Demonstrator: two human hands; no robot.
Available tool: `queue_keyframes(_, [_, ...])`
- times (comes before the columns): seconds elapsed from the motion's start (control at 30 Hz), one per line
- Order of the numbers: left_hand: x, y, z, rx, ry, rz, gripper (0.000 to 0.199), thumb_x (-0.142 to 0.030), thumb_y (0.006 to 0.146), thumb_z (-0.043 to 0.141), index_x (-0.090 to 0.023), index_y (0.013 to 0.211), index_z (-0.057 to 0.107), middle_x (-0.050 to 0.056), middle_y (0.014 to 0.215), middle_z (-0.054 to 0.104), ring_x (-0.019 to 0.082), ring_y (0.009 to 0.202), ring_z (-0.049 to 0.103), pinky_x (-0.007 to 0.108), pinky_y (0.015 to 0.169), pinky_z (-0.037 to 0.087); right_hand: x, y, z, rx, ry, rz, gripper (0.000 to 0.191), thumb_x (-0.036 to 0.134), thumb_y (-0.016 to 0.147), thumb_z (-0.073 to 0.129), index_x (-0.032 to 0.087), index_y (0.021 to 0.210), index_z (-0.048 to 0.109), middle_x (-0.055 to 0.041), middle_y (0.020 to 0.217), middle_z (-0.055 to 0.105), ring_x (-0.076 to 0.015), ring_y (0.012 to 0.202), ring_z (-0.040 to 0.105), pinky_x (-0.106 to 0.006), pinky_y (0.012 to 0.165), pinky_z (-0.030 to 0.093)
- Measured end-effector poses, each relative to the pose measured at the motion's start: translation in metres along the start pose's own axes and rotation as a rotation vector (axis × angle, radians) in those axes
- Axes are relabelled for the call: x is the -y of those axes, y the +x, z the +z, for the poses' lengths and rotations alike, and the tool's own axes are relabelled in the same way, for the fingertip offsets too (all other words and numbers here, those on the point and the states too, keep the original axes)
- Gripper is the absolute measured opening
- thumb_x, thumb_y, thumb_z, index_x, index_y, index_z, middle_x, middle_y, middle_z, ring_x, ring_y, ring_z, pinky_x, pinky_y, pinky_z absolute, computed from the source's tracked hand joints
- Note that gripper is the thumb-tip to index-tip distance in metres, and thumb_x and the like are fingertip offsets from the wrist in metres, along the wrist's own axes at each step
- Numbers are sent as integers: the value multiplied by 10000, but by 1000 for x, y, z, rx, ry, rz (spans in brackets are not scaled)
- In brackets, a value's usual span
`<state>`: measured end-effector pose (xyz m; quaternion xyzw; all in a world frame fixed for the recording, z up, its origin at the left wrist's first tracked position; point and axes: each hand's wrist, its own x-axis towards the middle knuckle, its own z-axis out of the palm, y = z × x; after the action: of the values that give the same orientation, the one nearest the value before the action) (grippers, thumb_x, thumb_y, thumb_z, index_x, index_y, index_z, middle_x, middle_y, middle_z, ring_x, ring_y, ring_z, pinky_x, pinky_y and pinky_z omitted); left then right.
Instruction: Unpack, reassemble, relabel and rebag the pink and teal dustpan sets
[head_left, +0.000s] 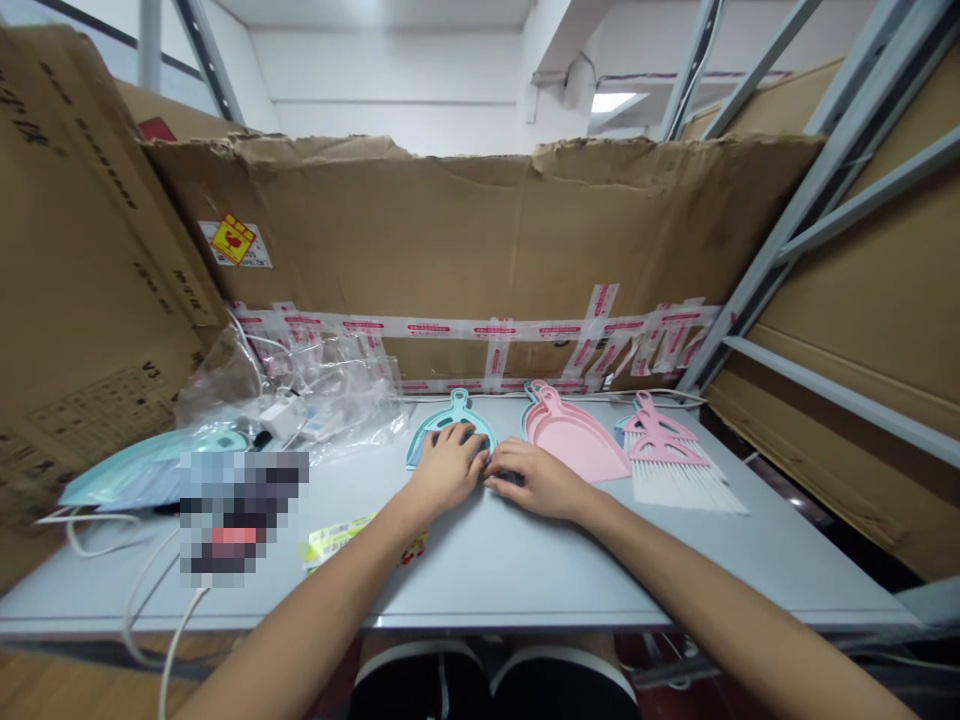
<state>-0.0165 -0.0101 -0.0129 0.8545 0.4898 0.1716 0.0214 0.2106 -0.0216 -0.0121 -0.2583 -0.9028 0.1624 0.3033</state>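
Observation:
My left hand (448, 468) rests with curled fingers on the lower edge of a teal plastic dustpan (453, 424), which lies flat on the grey-white table (600, 575). My right hand (536, 478) lies just to its right, and the fingertips of both hands meet. A small dark item may lie under those fingers, but they hide it. Beside my right hand lies a pink plastic dustpan (574, 435). Further right is a pink hand brush with white bristles (670, 462).
Cardboard sheets (480, 230) with red-and-white tape stand behind the table. Metal shelf uprights (825, 250) rise at right. At left lie a clear plastic bag (337, 405), a pale teal dustpan (150, 470), a pixelated patch (240, 515), a yellow-green label (360, 540) and white cable (146, 600).

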Motion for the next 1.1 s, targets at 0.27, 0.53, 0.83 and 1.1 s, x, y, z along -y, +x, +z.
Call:
queue_keyframes(0.27, [18,1,-10,14,76,-117,335,-349,1139,454,-249,1329,711,162,1466,698,397,1416,594,593,1165,449,5,2,-7,-54,18,-13,156,267,1103,652,245,1109,807,-86,1014,804,-270,1042,720,-441,971,581])
queue_keyframes(0.53, [18,-2,-16,15,192,-266,354,-389,1132,456,-210,1285,720,200,1403,702,434,1324,628,585,1062,507,2,1,-9,-144,-16,31,152,255,1089,669,229,1099,818,-103,1103,771,-258,1054,723,-415,959,592])
queue_keyframes(0.83, [7,4,-24,-125,-136,-10,336,-407,1121,513,-222,1221,775,146,1386,739,348,1302,673,515,1166,501,-22,-3,-25,-232,-165,32,193,278,1102,644,239,1197,808,-112,1106,773,-293,1067,710,-477,984,595])
queue_keyframes(1.1, [-2,3,-19,49,-202,342,296,-302,1115,520,-208,1238,773,140,1239,781,308,1197,716,450,1094,545,-78,-24,-57,-390,-478,363,380,221,1054,599,179,1405,738,-215,1436,638,-399,1361,580,-593,1205,502])
